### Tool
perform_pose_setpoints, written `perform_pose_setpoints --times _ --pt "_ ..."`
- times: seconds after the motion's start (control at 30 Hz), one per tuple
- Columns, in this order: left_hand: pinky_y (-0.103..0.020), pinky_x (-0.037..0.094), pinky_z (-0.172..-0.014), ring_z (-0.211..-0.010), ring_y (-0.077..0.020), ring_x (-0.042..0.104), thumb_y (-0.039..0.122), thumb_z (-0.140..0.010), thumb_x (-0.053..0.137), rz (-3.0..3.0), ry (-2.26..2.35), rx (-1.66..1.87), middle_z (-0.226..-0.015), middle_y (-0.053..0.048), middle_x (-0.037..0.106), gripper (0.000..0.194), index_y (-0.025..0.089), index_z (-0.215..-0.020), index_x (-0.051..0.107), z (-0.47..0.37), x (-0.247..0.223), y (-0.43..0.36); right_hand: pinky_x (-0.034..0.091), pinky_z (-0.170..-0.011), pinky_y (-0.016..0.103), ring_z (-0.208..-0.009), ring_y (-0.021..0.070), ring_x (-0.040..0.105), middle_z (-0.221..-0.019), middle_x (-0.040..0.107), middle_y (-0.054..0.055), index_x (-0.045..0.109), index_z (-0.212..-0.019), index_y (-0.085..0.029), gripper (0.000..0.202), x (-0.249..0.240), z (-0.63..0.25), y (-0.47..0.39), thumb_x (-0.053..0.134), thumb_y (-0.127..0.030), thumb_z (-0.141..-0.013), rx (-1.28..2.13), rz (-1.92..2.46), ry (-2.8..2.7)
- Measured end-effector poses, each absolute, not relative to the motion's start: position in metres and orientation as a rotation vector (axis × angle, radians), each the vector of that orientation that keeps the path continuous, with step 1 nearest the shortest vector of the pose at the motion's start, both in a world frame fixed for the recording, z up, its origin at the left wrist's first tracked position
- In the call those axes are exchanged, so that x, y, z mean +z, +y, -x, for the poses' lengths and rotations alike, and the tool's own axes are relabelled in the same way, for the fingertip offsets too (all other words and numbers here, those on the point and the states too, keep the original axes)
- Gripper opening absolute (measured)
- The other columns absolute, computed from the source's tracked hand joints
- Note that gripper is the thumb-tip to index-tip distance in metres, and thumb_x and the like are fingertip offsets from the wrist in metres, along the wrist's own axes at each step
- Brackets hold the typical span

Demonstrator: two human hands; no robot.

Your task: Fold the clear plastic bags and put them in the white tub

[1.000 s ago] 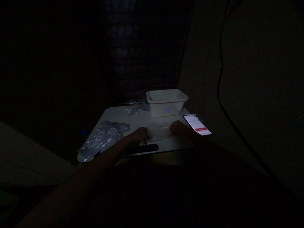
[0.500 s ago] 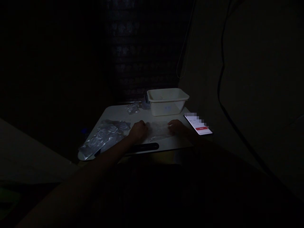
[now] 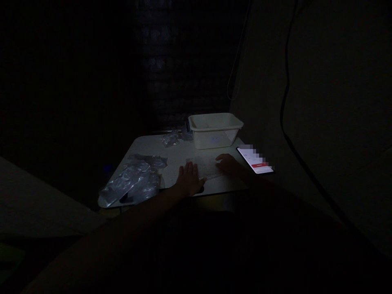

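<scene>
Clear plastic film (image 3: 210, 166) lies on the white table (image 3: 176, 153), toward the front edge and right of the middle, between your two hands; too dim to tell whether it is a sheet or a bag. Your left hand (image 3: 188, 180) is open, palm down near the front edge, fingers pointing toward the far edge, thumb spread out by the film's near left corner. It partly covers a dark slot (image 3: 201, 190) along that edge. Your right hand (image 3: 227, 164) is at the film's right end, fingers bent; cannot tell whether they grip it. To your left, a heap of shiny plastic (image 3: 134, 179) covers the front left corner, reaching up the left side. Small crumpled plastic bundle (image 3: 170, 140) near the far edge, left of the white tub (image 3: 216, 139), which stands upright at the far right corner. Phone (image 3: 256, 161) at the right edge, beyond your right hand, screen lit, red bar near its lower end, part of the display blurred into blocks.
</scene>
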State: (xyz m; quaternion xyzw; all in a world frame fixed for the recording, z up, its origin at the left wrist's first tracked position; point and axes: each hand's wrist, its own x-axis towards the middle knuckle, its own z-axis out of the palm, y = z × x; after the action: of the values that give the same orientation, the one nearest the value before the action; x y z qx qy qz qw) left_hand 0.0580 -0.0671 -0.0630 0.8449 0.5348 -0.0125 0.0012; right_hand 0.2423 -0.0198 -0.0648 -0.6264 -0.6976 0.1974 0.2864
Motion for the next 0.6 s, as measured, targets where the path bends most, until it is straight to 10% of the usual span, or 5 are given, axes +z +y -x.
perform_pose_setpoints --times 0.4,0.6 --pt "-0.041 0.012 -0.095 -0.121 -0.025 0.015 0.032 -0.081 0.015 -2.738 1.641 0.019 -0.131 -0.017 0.021 0.052 0.003 -0.124 0.024 -0.065 -0.061 -0.057 0.028 -0.093 0.032 -0.112 0.0178 0.035 -0.118 0.045 0.013 0.046 -0.11 -0.005 0.042 -0.065 -0.195 -0.038 0.023 -0.026 -0.081 -0.165 1.229 -2.482" --pt "-0.048 0.011 -0.093 -0.12 -0.0313 0.011 0.051 -0.076 0.018 -2.612 1.827 0.019 -0.13 -0.022 0.019 0.07 0.0 -0.125 0.021 -0.063 -0.068 -0.058 0.026 -0.089 0.046 -0.115 0.0216 0.03 -0.126 0.036 0.012 0.037 -0.118 -0.011 0.045 -0.082 -0.199 -0.04 0.021 -0.033 -0.082 -0.25 1.407 -2.535"
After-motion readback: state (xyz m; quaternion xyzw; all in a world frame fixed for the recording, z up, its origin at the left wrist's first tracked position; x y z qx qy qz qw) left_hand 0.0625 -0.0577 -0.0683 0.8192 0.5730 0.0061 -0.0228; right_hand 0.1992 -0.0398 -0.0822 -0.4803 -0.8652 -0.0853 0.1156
